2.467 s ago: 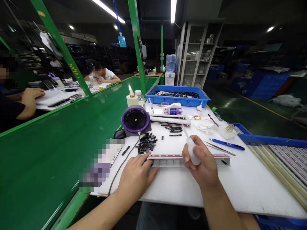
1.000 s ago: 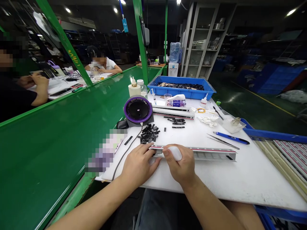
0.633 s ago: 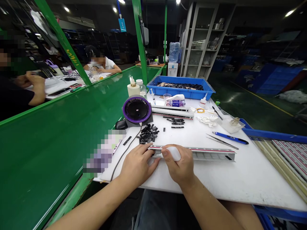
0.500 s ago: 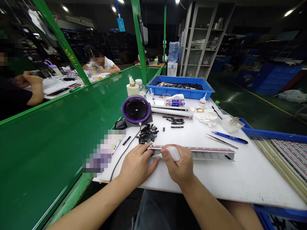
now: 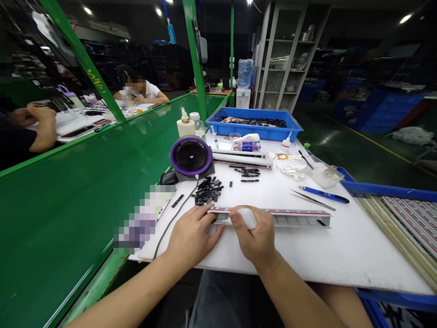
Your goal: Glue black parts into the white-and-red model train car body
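Observation:
A model train car shell (image 5: pixel 290 219), long, white and red-striped, lies on its side with its hollow face toward me. My left hand (image 5: pixel 193 232) grips the shell's left end, fingers over the top edge and thumb low in front. In my right hand (image 5: pixel 256 234), closed in a fist over the shell's middle, is a small white squeeze bottle (image 5: pixel 247 218), its rounded base up. The bottle's tip is hidden behind my fingers. A small black piece (image 5: pixel 321 222) sits inside the shell's right end. Beyond my left hand is a pile of black pieces (image 5: pixel 207 190).
A round purple-rimmed fan (image 5: pixel 191 156) and two more shells (image 5: pixel 242 159) stand beyond the pile. Tweezers (image 5: pixel 314 199) and a blue pen-like tool (image 5: pixel 324 194) lie at right. A blue bin (image 5: pixel 252 131) is at the back. A green partition (image 5: pixel 85 191) borders the left; co-workers sit beyond it.
The view has shifted slightly, so the surroundings sit a little further left. Both hands keep their hold on the shell and the bottle with hardly any movement.

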`<state>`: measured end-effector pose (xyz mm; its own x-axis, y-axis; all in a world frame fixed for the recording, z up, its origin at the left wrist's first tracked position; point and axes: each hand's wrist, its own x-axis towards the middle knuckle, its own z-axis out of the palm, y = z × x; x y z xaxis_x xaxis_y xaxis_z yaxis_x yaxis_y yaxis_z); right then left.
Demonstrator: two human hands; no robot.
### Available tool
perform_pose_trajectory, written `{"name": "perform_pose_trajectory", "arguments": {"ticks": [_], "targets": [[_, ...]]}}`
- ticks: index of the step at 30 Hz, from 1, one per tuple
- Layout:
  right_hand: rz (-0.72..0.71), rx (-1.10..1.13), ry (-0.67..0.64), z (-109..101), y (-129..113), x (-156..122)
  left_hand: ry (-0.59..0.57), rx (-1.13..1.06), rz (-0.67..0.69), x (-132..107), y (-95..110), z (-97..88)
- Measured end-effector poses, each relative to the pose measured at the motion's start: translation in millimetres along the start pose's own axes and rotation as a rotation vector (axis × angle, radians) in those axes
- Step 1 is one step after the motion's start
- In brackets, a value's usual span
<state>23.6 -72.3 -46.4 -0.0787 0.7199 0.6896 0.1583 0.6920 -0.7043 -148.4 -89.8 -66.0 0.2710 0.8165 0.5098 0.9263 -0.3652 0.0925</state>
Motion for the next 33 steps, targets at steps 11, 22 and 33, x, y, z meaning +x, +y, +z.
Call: {"name": "perform_pose_trajectory", "arguments": {"ticks": [11,22,33], "targets": [[0.011,0.019,0.012,-0.9,0.9,-1.6,0.025,-0.002,0.009,0.2,0.8,-1.2],[0.575,0.961,0.497,-60.9,-5.6,24.6,-0.016,0.000,-0.028,-1.4,2.1,-1.2],[0.616,0.452,0.000,-110.3,67.8,92.3,0.002,-0.010,-0.027,-1.3,1.3,-3.5]]}}
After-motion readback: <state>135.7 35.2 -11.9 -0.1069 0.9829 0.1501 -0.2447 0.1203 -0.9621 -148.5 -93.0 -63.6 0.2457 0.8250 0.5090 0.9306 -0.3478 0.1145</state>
